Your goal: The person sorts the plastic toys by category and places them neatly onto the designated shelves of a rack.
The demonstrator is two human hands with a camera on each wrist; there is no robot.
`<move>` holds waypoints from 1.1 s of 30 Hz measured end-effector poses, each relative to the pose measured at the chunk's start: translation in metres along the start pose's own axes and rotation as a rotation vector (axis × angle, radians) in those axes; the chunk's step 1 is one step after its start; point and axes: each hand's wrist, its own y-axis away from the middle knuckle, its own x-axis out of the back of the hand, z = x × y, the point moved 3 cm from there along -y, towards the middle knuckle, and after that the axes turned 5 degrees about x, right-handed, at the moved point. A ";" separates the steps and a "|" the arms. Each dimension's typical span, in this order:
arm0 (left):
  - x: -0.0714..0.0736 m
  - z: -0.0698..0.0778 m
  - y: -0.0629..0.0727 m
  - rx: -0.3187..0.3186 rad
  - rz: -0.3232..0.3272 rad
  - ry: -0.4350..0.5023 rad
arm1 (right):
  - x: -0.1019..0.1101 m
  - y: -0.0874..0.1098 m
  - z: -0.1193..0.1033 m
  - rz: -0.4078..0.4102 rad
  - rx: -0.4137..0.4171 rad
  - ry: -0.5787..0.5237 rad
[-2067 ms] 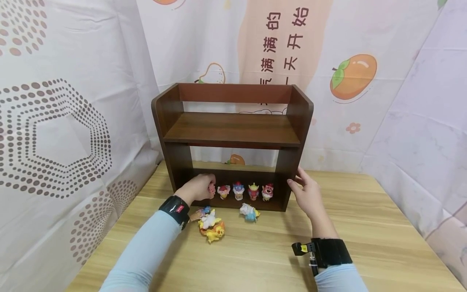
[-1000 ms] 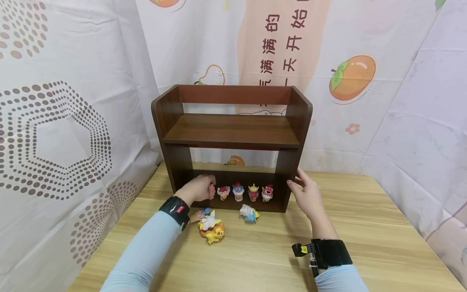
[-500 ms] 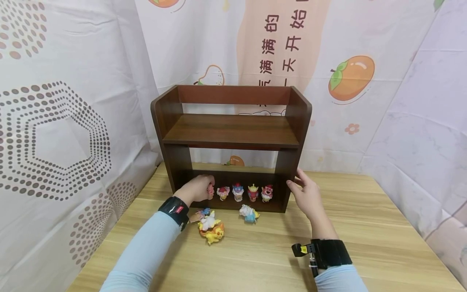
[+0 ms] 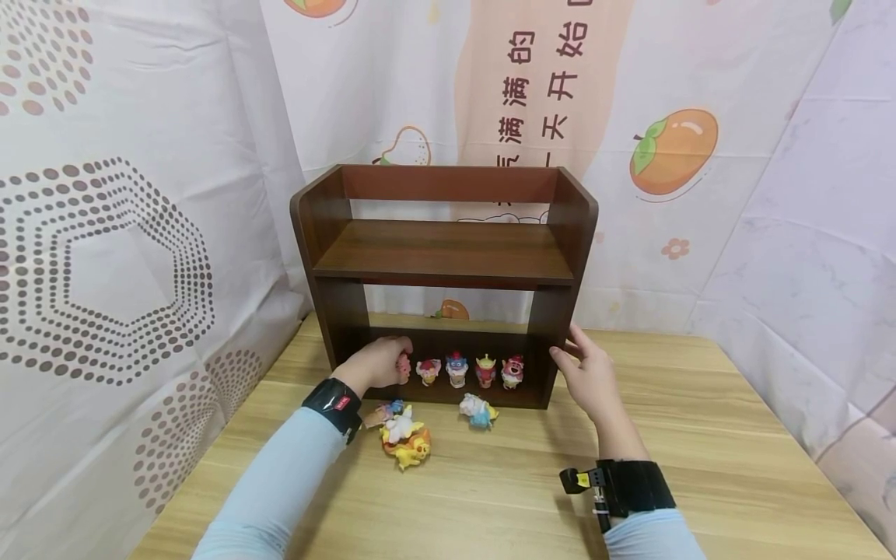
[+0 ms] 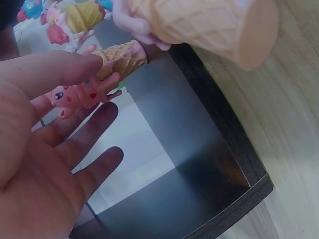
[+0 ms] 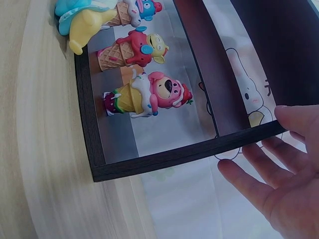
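A pink ice-cream-cone figurine (image 5: 79,97) stands at the left end of the lower shelf, pinched between the thumb and fingers of my left hand (image 4: 376,362). To its right, a row of cone figurines includes a blue one (image 4: 457,369), a red one with a green head (image 4: 485,371) and a pink bear (image 6: 167,89) wearing a strawberry hat. They stand upright inside the dark brown two-tier shelf (image 4: 448,249). My right hand (image 4: 591,373) holds the front edge of its right side panel, thumb at the edge and fingertips against the outer face.
Loose figurines lie on the wooden table (image 4: 490,498) before the shelf: a yellow one (image 4: 409,451), a white one (image 4: 400,425) and a blue-and-purple one (image 4: 386,411) near the left forearm, plus a white-and-blue one (image 4: 479,410) further right. A printed curtain (image 4: 672,62) hangs behind.
Both hands keep their places, the left on the pink figurine and the right at the side panel. The view shifts only slightly.
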 end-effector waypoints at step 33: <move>0.055 0.008 0.058 -0.115 0.212 0.028 | 0.000 0.000 -0.001 0.010 0.014 0.009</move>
